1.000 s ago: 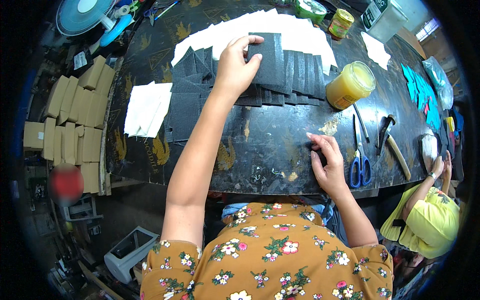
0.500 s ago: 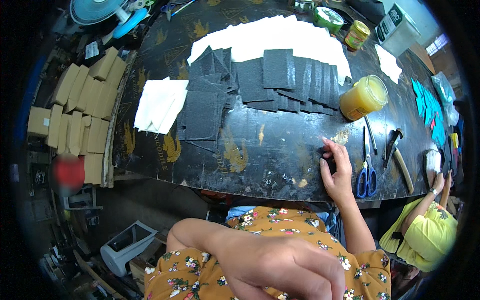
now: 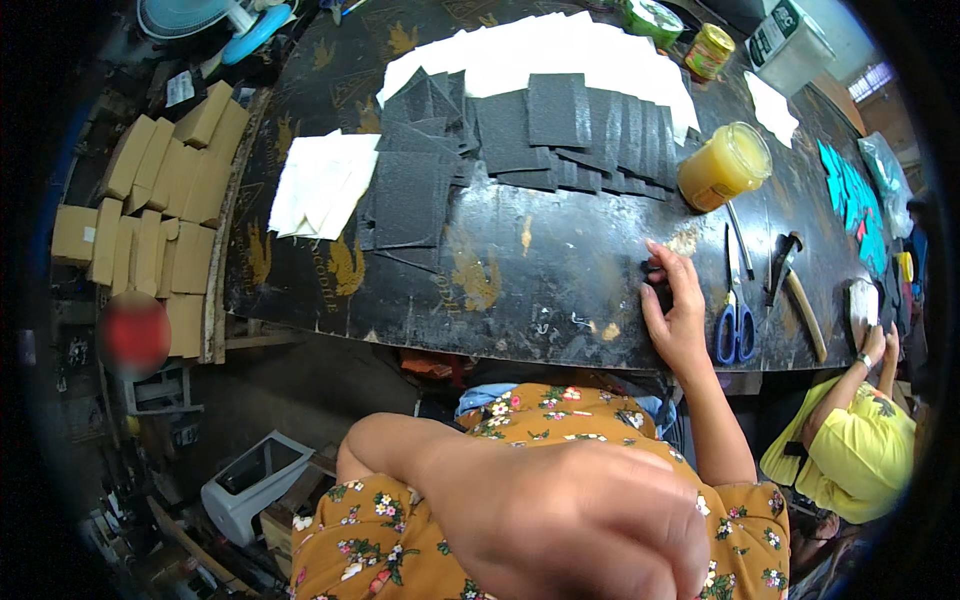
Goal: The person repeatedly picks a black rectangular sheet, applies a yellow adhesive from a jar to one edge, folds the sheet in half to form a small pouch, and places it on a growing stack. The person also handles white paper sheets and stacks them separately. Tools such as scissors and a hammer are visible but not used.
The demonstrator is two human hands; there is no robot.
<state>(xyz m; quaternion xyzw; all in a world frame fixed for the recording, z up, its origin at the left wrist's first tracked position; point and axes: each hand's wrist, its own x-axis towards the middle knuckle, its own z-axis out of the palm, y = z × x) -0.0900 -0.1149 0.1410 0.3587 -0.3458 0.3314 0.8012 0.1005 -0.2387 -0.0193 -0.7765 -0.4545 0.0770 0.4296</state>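
My left hand [image 3: 575, 520] is raised close in front of my chest, large and smeared by motion. Its fingers bend downward and their tips are hidden, so what they hold, if anything, does not show. My right hand [image 3: 675, 310] rests at the front of the black table [image 3: 480, 330], thumb and fingers apart, with nothing plainly held. Just beyond it stands a jar of yellowish paste [image 3: 727, 165]. Blue-handled scissors [image 3: 735, 325] lie to its right. Dark grey textured rectangular pieces [image 3: 405, 200] overlap across the table's middle, in front of white sheets [image 3: 540, 60].
Folded white cloths [image 3: 322, 185] lie left. A hammer [image 3: 800, 300] and turquoise pieces [image 3: 850, 205] lie right. Cardboard boxes [image 3: 185, 190] are stacked beyond the left edge. A person in yellow [image 3: 850, 450] works at the right. A grey plastic stool [image 3: 255, 485] stands below left.
The view has tipped slightly, so the table sits higher. My left hand has shifted a little up and to the right. My right hand stays in nearly the same place on the table.
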